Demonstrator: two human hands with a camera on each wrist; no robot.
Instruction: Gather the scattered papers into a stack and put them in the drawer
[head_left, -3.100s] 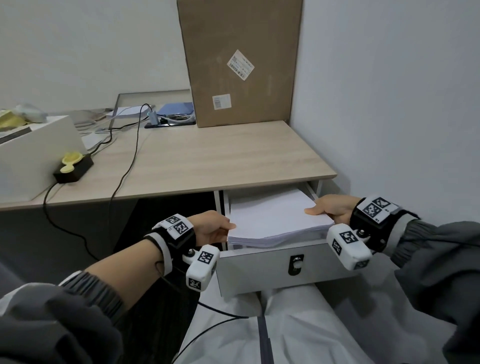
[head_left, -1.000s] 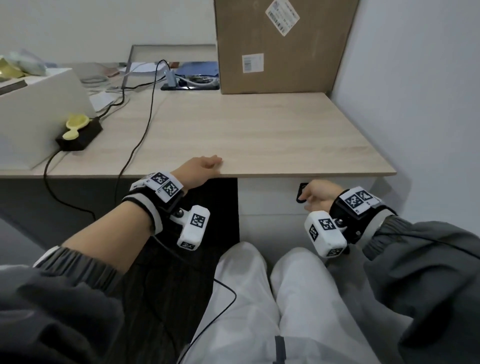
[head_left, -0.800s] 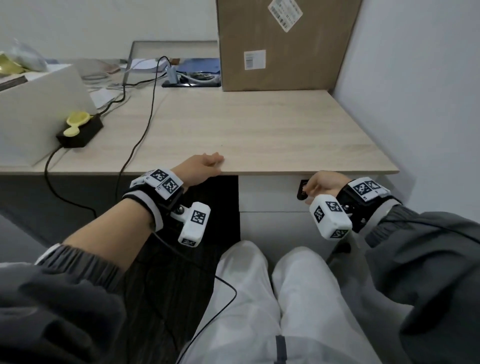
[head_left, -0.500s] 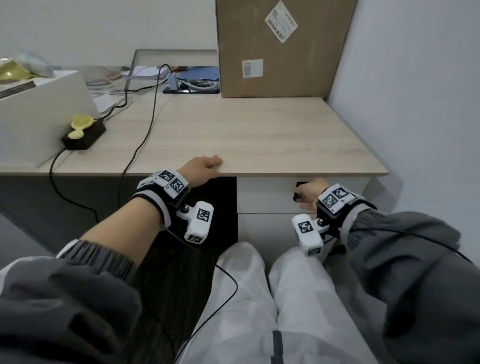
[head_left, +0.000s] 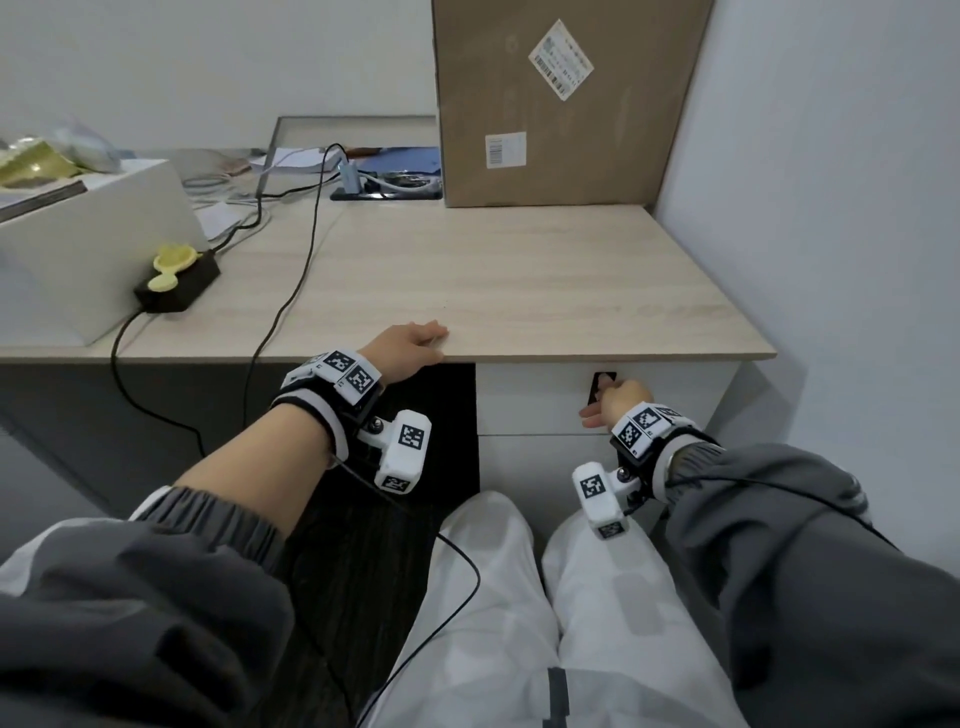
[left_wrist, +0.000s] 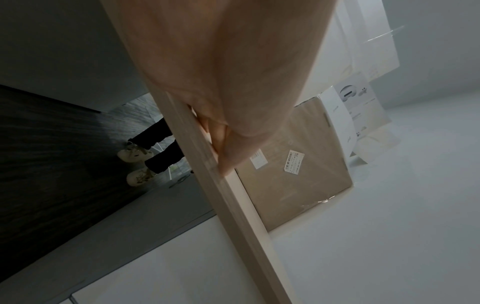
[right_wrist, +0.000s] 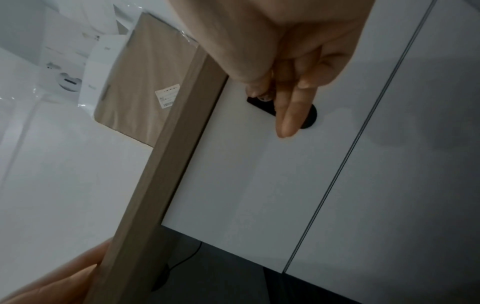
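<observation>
While the person sat with white-trousered legs (head_left: 519, 623) tucked up against the desk, both grey sleeves (head_left: 810, 561) reached forward, each wrist strapped with a marker-covered camera unit (head_left: 402, 449). Nearest in, the right hand (head_left: 615, 402) was down at the white drawer (head_left: 535, 397), and that drawer front sat flush under the desktop, fully closed. Papers could not be seen at all; whether they lay inside, the views could not tell. From the right wrist view, one straight finger (right_wrist: 291, 115) lay across the black handle recess (right_wrist: 310, 116), the neighbouring fingers bent in toward it. Relaxed rather than clenched, gripping nothing that showed. Below ran the seam to a second white drawer front (right_wrist: 405, 164).

Over on the other side, the left hand (head_left: 410, 348) rested on the front edge of the wooden desk (head_left: 493, 280), fingers laid flat over the lip, thumb side along the edge, holding nothing.

Further back, a black cable (head_left: 291, 291) trailed across the desktop. Left of it sat a black block with yellow pieces (head_left: 174, 275) beside a white box (head_left: 88, 244). At the far end, a tall cardboard box (head_left: 561, 104) stood against the wall, labels on its face.
</observation>
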